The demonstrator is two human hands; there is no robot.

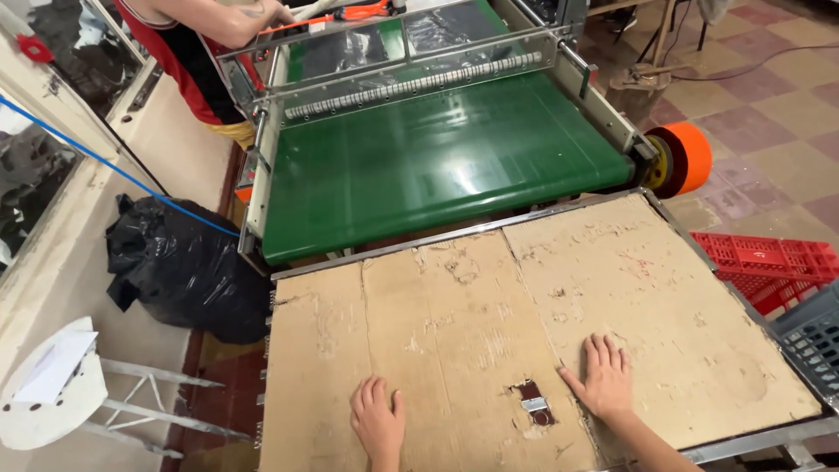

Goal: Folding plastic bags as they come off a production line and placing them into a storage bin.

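Cardboard sheet [454,323] under both flat, released hands, left hand [377,421], right hand [603,380]; edges well apart.

The worn brown cardboard sheet [489,315] on the worktop was scuffed pale in patches. The glossy conveyor belt [437,162] was deep green, its side roller [683,157] orange. A plastic crate [769,267] was red, a crumpled bag [183,262] black.
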